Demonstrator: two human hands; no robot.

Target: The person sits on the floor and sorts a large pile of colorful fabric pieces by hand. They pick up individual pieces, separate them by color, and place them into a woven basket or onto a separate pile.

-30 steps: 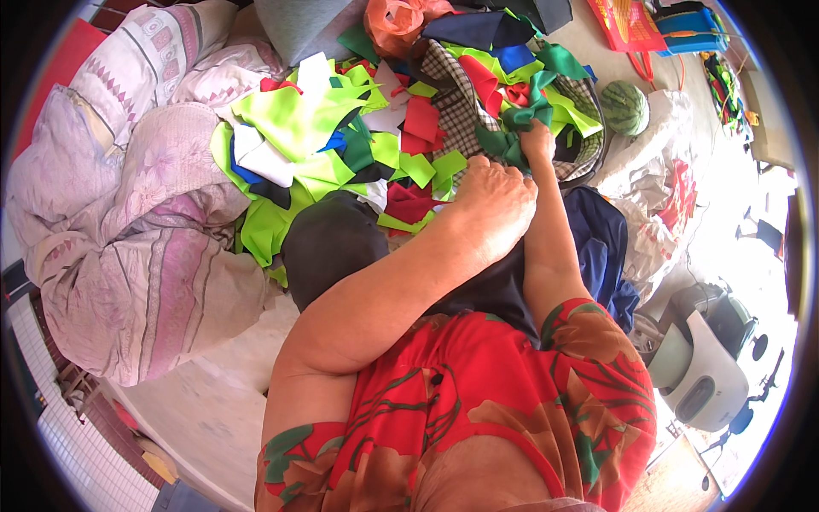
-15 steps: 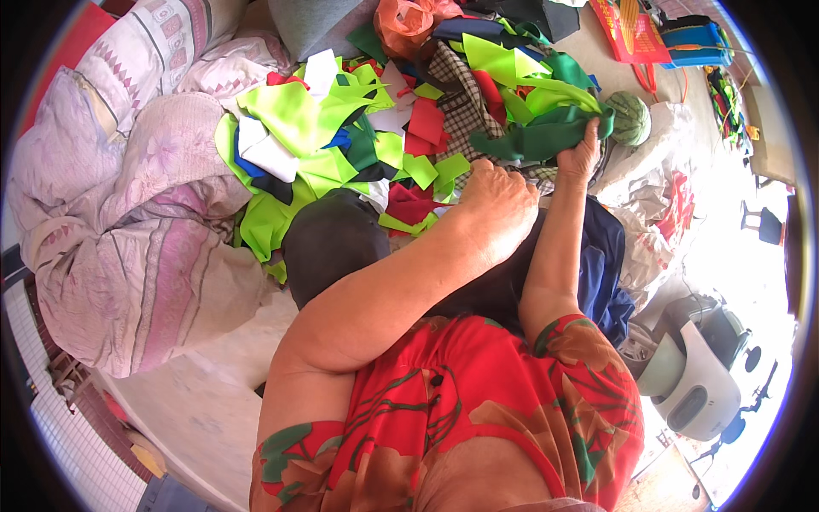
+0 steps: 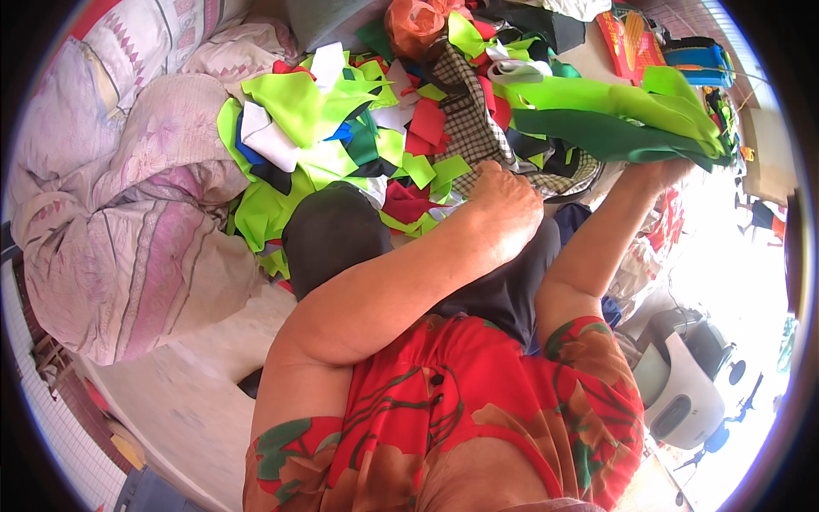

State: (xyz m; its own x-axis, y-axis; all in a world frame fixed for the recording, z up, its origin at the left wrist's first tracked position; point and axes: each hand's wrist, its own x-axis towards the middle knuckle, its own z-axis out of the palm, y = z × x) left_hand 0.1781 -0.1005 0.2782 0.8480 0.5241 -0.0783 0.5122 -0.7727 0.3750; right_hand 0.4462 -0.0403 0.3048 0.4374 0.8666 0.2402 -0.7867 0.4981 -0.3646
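Note:
Stretched out to the right, my right hand [image 3: 670, 172] grips the lower edge of a dark green fabric piece [image 3: 610, 138]. A long lime-green fabric piece [image 3: 627, 98] lies over it, and both hang spread across the air above the heap. My left hand [image 3: 505, 207] is closed with its back toward me, over my lap and by the edge of a checkered cloth [image 3: 465, 94]. Whatever its fingers hold is hidden. Left of it spreads a heap of lime, white, red, blue and black fabric scraps [image 3: 294, 107].
Crumpled pinkish bedding [image 3: 162, 230] fills the left side. An orange plastic bag [image 3: 414, 26] sits at the back. To the far right are a red packet [image 3: 623, 47] and a blue case [image 3: 699, 64]; a white appliance [image 3: 687, 401] stands at lower right.
My right hand has swung to the right, drawing the dark green and lime pieces out of the heap. They now cover the round striped melon. My left hand has barely moved.

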